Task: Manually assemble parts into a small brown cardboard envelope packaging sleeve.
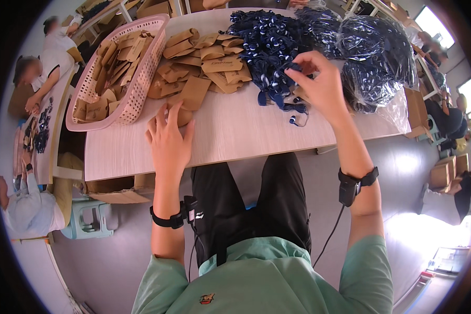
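Observation:
My left hand [169, 140] is at the table's near side, its thumb and fingers around a small brown cardboard pillow box [195, 93]. Part of that box is hidden by my fingers. Loose pillow boxes [222, 64] lie heaped just beyond it. My right hand [322, 86] is raised over the near right side of a pile of navy blue cords [269, 49] with white bits. Between its thumb and forefinger is a small navy cord bundle [295, 67]. A single cord [299, 120] trails at the pile's near edge.
A pink perforated basket [73, 118] of pillow boxes stands at the table's left. Clear plastic bags [377, 57] full of navy cords lie at the right. Several people work around other tables. A light-green stool [89, 222] and cardboard boxes [445, 172] stand on the floor.

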### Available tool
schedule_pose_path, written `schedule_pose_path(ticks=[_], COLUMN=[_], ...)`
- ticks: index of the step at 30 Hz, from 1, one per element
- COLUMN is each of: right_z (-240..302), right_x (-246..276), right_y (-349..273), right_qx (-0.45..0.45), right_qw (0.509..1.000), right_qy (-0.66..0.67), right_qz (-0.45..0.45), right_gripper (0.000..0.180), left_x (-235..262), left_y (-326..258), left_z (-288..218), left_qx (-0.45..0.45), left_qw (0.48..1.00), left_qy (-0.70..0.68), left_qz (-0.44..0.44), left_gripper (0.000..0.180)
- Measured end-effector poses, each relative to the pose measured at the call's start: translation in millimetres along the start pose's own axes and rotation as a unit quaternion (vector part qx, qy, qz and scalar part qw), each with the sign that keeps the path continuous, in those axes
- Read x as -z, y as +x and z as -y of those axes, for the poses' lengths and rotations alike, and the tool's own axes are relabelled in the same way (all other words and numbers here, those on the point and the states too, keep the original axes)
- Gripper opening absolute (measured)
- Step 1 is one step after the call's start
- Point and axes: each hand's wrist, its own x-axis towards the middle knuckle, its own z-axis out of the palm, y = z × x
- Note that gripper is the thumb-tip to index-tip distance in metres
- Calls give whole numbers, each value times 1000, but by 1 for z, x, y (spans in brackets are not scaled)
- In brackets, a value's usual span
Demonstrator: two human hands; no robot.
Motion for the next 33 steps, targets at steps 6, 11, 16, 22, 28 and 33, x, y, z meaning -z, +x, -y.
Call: schedule_pose_path(ticks=[6,11,16,22,28,33], right_z=[22,38,40,52,61,70], right_x=[22,32,31,18,16,0], right_y=[1,-32,-78,-125,-160,-176], right_qx=[-138,-197,-231,-278,-359,-406], right_qw=[935,874,845,824,753,686], right_qy=[317,442,481,494,551,599], right_qz=[-78,-46,40,-19,33,82], right_gripper=[24,20,25,22,26,40], left_x=[2,3,0,7,26,27], left_y=[-1,-3,-5,-9,-51,-85], left_z=[-2,2,5,12,4,-26], left_qx=[11,28,17,128,199,204], left_qw=[1000,998,991,934,571,470], left_qy=[-7,-16,-9,-330,-797,-849], left_qz=[-19,-61,-135,-44,22,127], left_gripper=[41,36,29,22,24,24])
